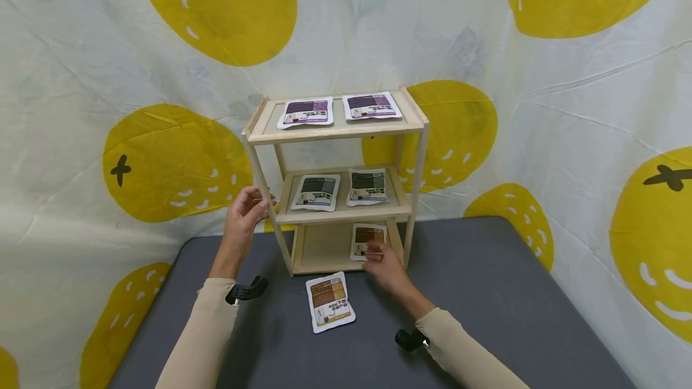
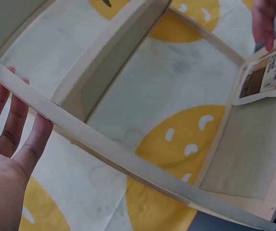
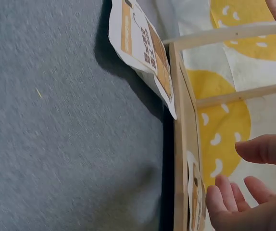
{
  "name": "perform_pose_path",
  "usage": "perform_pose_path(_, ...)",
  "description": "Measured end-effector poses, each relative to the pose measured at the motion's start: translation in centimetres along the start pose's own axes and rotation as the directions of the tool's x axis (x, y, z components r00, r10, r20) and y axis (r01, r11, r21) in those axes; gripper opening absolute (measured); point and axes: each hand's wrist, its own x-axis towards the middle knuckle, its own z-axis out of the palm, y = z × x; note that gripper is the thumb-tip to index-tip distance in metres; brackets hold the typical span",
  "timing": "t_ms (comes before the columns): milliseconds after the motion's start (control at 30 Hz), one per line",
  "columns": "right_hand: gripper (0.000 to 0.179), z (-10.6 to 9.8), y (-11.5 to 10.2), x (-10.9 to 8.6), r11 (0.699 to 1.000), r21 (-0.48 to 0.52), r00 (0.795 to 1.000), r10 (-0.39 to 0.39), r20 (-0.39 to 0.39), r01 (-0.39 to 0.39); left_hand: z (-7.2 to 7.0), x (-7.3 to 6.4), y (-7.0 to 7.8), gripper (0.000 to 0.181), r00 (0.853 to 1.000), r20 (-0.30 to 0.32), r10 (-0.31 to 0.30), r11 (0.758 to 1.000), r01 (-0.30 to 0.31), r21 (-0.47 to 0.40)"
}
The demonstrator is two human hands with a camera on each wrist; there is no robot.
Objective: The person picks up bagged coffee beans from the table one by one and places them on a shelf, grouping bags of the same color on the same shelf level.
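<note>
A small three-tier wooden shelf rack (image 1: 346, 217) stands at the far side of the table. My left hand (image 1: 247, 214) holds its left front post (image 2: 104, 137), with the thumb on one side and the fingers behind. Just over a brown-labelled flat pouch (image 1: 369, 236) on the bottom tier is my right hand (image 1: 385, 266). Its thumb and fingers (image 3: 260, 149) are apart, with nothing between them in the right wrist view. Another pouch, with an orange-brown label (image 1: 330, 302), lies on the table in front of the rack.
Two purple-labelled pouches (image 1: 306, 112) lie on the top tier. The middle tier carries two dark green-labelled pouches (image 1: 316, 192). Behind the rack hangs a white cloth (image 1: 335, 29) with yellow fruit prints. A dark grey cover (image 1: 465, 299) spreads over the table.
</note>
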Motion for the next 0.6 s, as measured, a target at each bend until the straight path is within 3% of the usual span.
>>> perform_pose_path(267,0.057,0.9,0.1,-1.2,0.994,-0.109,0.989,0.021,0.148,-0.005,0.0,0.0,-0.1,0.031,1.000,0.004,-0.003,1.000,0.003,-0.008)
perform_pose_path(600,0.063,2.2,0.5,-2.0,0.987,-0.156,0.975,0.057,0.217,-0.023,0.0,0.0,-0.1,0.032,1.000,0.000,-0.006,1.000,0.006,-0.014)
